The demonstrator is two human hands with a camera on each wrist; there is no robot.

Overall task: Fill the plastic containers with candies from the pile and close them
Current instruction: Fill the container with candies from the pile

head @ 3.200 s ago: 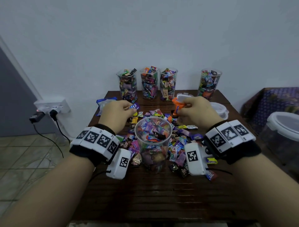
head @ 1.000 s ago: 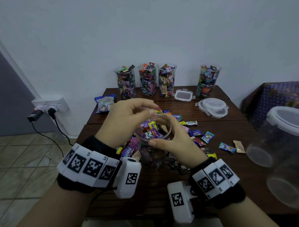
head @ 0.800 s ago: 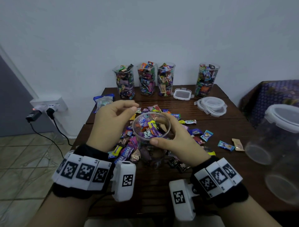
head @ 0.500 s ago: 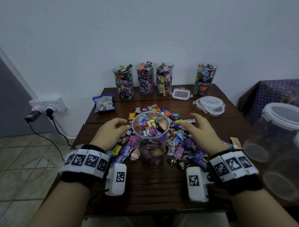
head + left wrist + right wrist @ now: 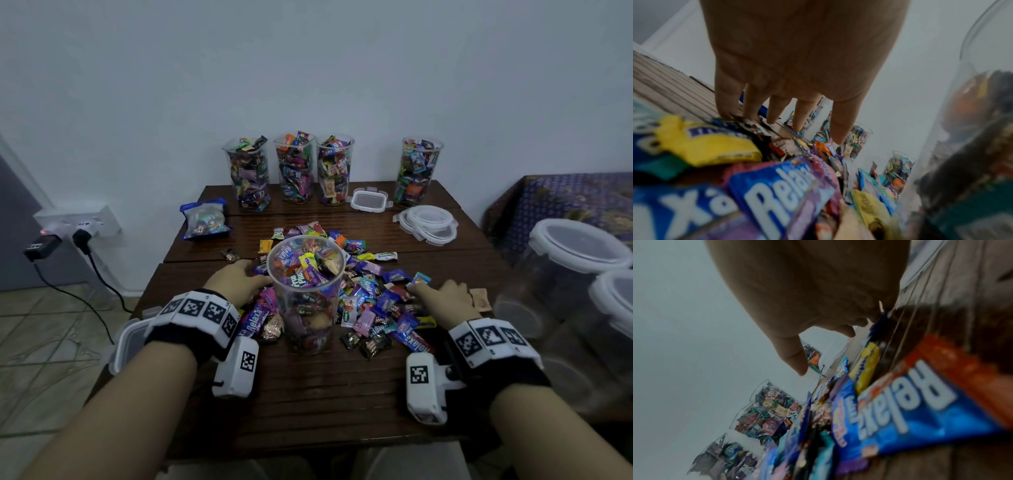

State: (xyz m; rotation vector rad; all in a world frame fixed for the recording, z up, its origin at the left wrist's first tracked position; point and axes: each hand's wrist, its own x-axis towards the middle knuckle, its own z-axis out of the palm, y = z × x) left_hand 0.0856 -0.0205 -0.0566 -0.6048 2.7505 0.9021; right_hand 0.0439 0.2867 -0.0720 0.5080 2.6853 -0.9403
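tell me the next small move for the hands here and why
Probably close both hands on candies and lift them into the cup. The left hand and right hand lie open on the pile either side of it, holding nothing, and the cup looks nearly full but has no lid yet.

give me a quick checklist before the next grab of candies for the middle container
1. Middle container upright, open: ok.
2. Room left inside: not ok, candies near the rim.
3. Left hand free, fingers straight on the candy pile: ok.
4. Right hand holding nothing: cannot tell, fingers curled on the pile.
5. Round lids in reach: ok, stacked far right.
6. Four back containers closed: not ok, no lids on.
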